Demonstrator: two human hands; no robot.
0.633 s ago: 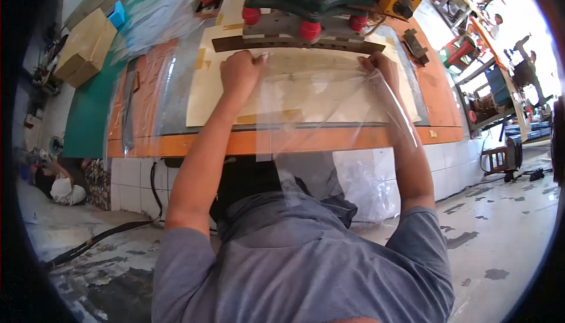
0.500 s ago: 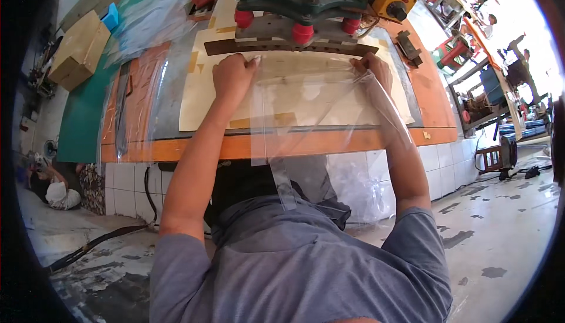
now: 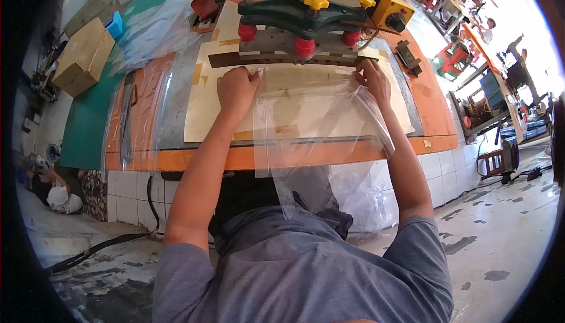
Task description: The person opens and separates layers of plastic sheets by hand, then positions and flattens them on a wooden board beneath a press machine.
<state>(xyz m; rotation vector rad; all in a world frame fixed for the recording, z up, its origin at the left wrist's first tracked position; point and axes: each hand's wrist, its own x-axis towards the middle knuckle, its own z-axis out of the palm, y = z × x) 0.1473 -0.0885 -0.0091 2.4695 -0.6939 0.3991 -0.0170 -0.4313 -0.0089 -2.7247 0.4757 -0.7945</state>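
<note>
The bench fills the middle, its orange edge [image 3: 176, 159] running in front of the person's body. Over its far side stands a dark green press [image 3: 282, 14], with a long dark metal bar low across its front. A pale board [image 3: 203, 114] lies flat on the bench below it, and on that board rests a clear plastic sheet [image 3: 318, 108], the far edge just in front of the metal bar [image 3: 271, 59] and the near end hanging over the bench edge toward the lap. Whether any of the film reaches under the bar is too hard to see.

The left hand [image 3: 237, 90] pinches the sheet's far left corner between thumb and forefinger. The right hand [image 3: 375, 81] has its thumb and curled forefinger closed on the far right corner, though the exact contact is blurred by the film's shine.

To place it well, I would pull the two corners gently apart until the far edge is straight and parallel to the bar. The right side needs most care: slanting folds start there and the film curls along the right forearm, so freeing that edge should help it lie flat. Light tension seems enough for such thin film, and the fingertips are best off to the ends, clear of the bar
</note>
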